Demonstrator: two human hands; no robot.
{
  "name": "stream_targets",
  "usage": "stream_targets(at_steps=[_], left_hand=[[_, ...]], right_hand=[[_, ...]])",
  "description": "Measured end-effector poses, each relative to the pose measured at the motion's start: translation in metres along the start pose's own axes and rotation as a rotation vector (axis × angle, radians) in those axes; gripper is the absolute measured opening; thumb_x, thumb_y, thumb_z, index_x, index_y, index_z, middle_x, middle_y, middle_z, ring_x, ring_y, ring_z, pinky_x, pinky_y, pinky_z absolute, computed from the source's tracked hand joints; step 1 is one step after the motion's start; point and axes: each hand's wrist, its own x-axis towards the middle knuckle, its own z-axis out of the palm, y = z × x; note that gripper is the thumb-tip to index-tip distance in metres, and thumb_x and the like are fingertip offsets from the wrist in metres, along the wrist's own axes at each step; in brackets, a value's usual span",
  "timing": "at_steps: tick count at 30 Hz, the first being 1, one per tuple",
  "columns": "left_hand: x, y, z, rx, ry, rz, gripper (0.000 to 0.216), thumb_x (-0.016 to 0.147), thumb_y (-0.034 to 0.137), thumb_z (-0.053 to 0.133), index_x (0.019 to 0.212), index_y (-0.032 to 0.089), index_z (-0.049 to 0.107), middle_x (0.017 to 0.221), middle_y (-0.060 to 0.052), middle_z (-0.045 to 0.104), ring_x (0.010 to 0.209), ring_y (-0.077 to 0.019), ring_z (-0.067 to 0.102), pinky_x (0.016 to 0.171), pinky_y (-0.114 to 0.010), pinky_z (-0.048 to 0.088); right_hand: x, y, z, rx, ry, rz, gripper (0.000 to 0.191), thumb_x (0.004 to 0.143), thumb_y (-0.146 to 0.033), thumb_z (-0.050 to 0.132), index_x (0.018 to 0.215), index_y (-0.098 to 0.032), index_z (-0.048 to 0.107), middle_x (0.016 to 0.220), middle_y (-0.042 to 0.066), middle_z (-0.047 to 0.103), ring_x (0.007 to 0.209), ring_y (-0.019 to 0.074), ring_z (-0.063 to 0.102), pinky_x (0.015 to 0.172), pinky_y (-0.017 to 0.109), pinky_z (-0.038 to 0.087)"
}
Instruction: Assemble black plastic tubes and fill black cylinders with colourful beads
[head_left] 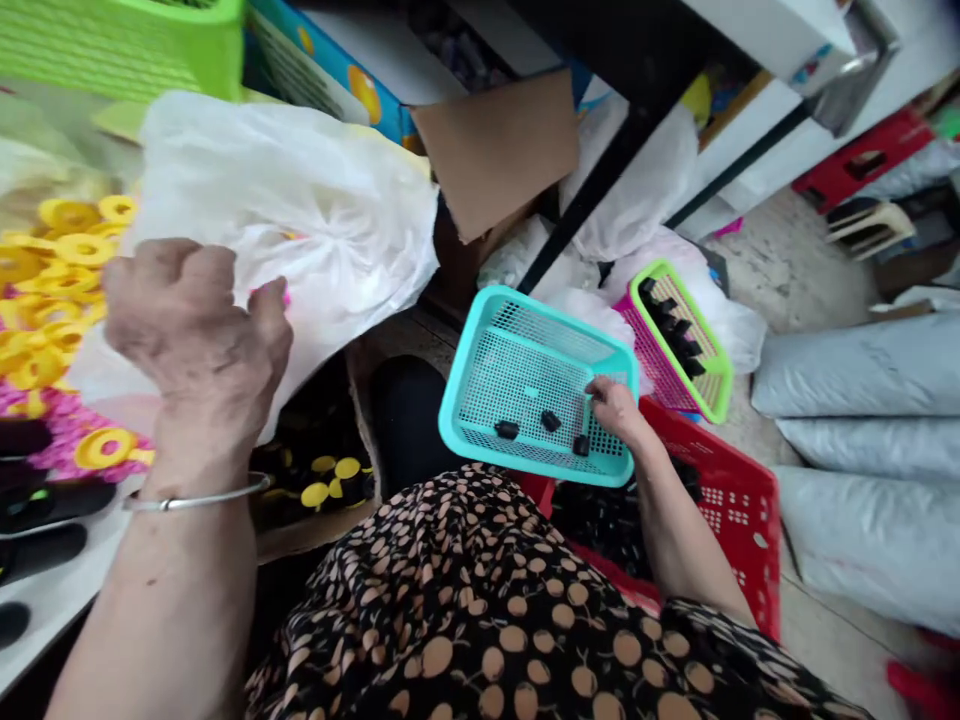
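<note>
My left hand (199, 325) is closed, knuckles up, over a crumpled white plastic bag (352, 200). A bit of pink shows beside its thumb; whether the fingers hold it is hidden. Yellow ring-shaped plastic pieces (56, 300) lie left of this hand, over small pink pieces (79, 425). My right hand (616, 408) reaches inside the right end of a turquoise basket (450, 400), fingertips drawn together. Something dark shows at those fingertips, too small to name. Several small black pieces (550, 421) lie on the basket's mesh floor.
Beneath the turquoise basket is a red crate (761, 500) of black parts. A green-and-pink basket (720, 385) with black pieces stands to the right. An open carton (495, 145), a black table leg (577, 200) and grey sacks (862, 365) surround the spot. Black-and-yellow parts (330, 480) fill a box below.
</note>
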Motion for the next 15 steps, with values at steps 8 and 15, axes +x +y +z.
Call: stream_targets(at_steps=[8,15], left_hand=[[-0.046,0.098,0.018,-0.2,-0.219,0.556,0.026,0.088,0.035,0.046,0.085,0.015,0.063,0.101,-0.01,0.065,0.086,-0.0226,0.054,0.078,-0.036,0.043],[-0.092,0.129,0.05,-0.19,-0.862,0.83,0.024,0.089,0.023,0.04,0.076,0.016,0.06,0.087,-0.009,0.063,0.085,-0.024,0.056,0.079,-0.038,0.044]], right_hand=[[-0.024,0.046,0.021,0.1,-0.024,0.109,0.005,0.068,-0.021,0.059,0.064,-0.018,0.061,0.057,-0.001,0.054,0.058,0.0142,0.05,0.057,0.025,0.037],[-0.009,0.054,0.006,0.161,0.609,0.19,0.019,0.083,-0.032,0.05,0.09,-0.019,0.062,0.107,0.01,0.059,0.102,0.0219,0.053,0.087,0.034,0.043]])
